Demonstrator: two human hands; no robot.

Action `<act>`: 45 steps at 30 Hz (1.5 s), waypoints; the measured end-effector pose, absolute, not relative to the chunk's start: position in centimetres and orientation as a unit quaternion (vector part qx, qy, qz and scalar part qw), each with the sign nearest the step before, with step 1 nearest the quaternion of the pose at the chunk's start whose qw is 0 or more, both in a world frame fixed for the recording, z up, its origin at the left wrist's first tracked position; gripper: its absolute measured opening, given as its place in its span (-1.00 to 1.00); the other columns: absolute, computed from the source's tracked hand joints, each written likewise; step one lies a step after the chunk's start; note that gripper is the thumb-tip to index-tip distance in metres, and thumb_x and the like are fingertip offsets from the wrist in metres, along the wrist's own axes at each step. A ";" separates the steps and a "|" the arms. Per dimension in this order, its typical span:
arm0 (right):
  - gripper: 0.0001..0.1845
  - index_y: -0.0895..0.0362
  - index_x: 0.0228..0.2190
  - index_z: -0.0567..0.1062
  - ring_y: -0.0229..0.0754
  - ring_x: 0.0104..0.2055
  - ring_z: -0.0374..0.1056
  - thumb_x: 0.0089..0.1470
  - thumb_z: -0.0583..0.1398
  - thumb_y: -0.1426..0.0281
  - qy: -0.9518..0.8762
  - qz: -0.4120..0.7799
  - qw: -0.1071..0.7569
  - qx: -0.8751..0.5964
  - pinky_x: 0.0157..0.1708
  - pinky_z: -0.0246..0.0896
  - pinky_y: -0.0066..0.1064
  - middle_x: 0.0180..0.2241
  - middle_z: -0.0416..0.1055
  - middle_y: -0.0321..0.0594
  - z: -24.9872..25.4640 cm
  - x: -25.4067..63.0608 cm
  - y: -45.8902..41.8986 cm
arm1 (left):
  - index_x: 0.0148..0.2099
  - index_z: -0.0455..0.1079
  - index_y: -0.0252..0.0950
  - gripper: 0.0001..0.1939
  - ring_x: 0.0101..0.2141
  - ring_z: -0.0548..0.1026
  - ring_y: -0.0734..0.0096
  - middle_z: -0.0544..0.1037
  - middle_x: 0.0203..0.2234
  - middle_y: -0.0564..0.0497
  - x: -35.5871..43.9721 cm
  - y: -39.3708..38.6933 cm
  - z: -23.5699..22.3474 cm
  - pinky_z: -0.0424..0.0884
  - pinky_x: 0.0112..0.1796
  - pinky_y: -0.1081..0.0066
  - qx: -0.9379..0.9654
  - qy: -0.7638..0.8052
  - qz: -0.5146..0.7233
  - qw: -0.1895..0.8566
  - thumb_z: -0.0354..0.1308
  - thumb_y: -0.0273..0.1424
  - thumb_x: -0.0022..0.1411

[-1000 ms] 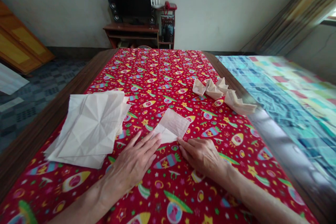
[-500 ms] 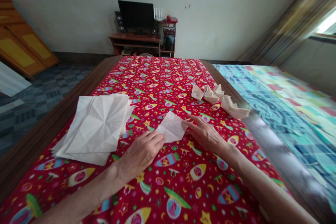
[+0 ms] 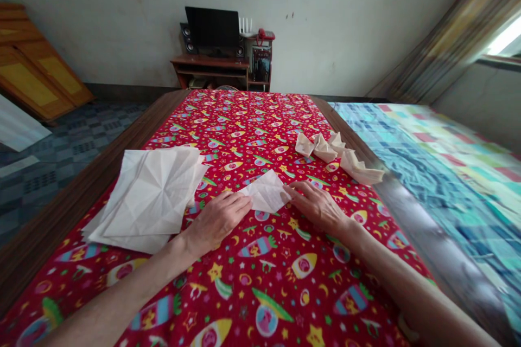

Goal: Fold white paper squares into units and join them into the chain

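Observation:
A small folded sheet of white paper (image 3: 267, 192) lies at the middle of the red patterned cloth, with a corner pointing away from me. My left hand (image 3: 223, 216) has its fingers closed together on the paper's left corner. At the opposite corner, my right hand (image 3: 316, 203) grips the edge between thumb and fingers. Left of my left hand is a stack of larger creased white sheets (image 3: 150, 195). Several folded paper pieces (image 3: 360, 167) with pointed tips stand in a row beyond my right hand, near the table's right side.
The red cloth (image 3: 260, 260) covers a brown wooden table (image 3: 134, 129). A bed with a checked cover (image 3: 423, 173) adjoins it on the right. Beyond the far end, a desk (image 3: 211, 62) holds a monitor (image 3: 214, 30). An orange cabinet (image 3: 40, 65) stands at the left.
Both hands have moved slightly away from me with the paper. Its near edge has shifted upward, its outline looks flatter and wider, and my right fingers have closed on its right corner.

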State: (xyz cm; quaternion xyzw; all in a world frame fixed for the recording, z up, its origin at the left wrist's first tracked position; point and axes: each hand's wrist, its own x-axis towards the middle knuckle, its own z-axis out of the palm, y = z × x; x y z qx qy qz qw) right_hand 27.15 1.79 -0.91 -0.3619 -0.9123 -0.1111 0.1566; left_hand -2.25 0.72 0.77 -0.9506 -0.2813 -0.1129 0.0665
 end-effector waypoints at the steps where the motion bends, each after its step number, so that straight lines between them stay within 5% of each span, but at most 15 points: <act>1: -0.62 0.18 0.08 0.26 -0.08 -0.08 0.27 0.24 -0.01 0.49 -0.912 -0.121 0.149 -0.362 -0.26 0.32 -0.30 -0.04 0.32 0.03 -0.8 27.3 1.8 | 0.07 0.32 -0.38 -0.68 -0.04 0.39 0.27 0.47 -0.04 -0.09 -2.3 0.9 0.6 0.27 -0.01 0.27 -0.951 -0.278 -0.119 0.070 -0.01 -0.54 0.28; 13: -0.73 0.22 -0.17 0.42 -0.14 -0.23 0.28 0.25 -0.06 0.51 -0.931 -0.156 0.153 -0.292 -0.35 0.27 -0.35 -0.19 0.41 -0.02 -0.3 27.0 1.9 | -0.02 0.39 -0.39 -0.72 -0.08 0.43 0.28 0.52 -0.12 -0.09 -2.4 2.5 0.2 0.35 -0.05 0.26 -0.942 -0.278 -0.146 0.116 -0.04 -0.59 0.27; 19: -0.82 0.19 -0.30 0.43 -0.15 -0.24 0.30 0.23 0.03 0.46 -0.928 -0.146 0.198 -0.279 -0.30 0.19 -0.30 -0.22 0.44 -0.08 0.2 24.3 -0.9 | -0.03 0.38 -0.35 -0.70 0.02 0.33 0.26 0.42 0.00 -0.09 -1.1 3.2 0.1 0.33 0.01 0.26 -0.933 -0.309 -0.146 0.113 -0.03 -0.61 0.25; 25: -0.76 0.18 -0.36 0.40 -0.21 -0.27 0.32 0.26 -0.03 0.49 -0.949 -0.058 0.194 -0.242 -0.25 0.14 -0.31 -0.28 0.47 -0.15 0.1 21.6 -2.3 | -0.06 0.39 -0.31 -0.75 -0.15 0.40 0.32 0.47 -0.20 -0.03 -0.2 2.3 0.0 0.40 -0.09 0.33 -0.928 -0.345 -0.141 -0.002 -0.03 -0.57 0.28; 33: -0.86 0.11 -0.31 0.44 -0.19 -0.15 0.33 0.22 0.08 0.38 -0.913 0.117 0.251 -0.298 -0.17 0.23 -0.34 -0.22 0.48 -0.18 -0.6 21.7 -2.1 | 0.13 0.28 -0.40 -0.53 0.07 0.35 0.29 0.44 0.03 -0.14 -2.1 -0.5 -1.4 0.34 0.06 0.19 -0.923 -0.310 -0.225 -0.047 -0.11 -0.68 0.19; 45: -0.81 0.12 -0.45 0.45 -0.32 -0.56 0.25 0.15 0.12 0.33 -0.789 0.172 0.288 -0.515 -0.52 0.06 -0.51 -0.57 0.38 -0.33 -0.9 20.2 -0.6 | 0.11 0.31 -0.39 -0.56 0.04 0.34 0.30 0.43 0.00 -0.13 -2.0 -0.9 -1.5 0.38 0.06 0.23 -0.900 -0.337 -0.252 -0.110 -0.10 -0.67 0.21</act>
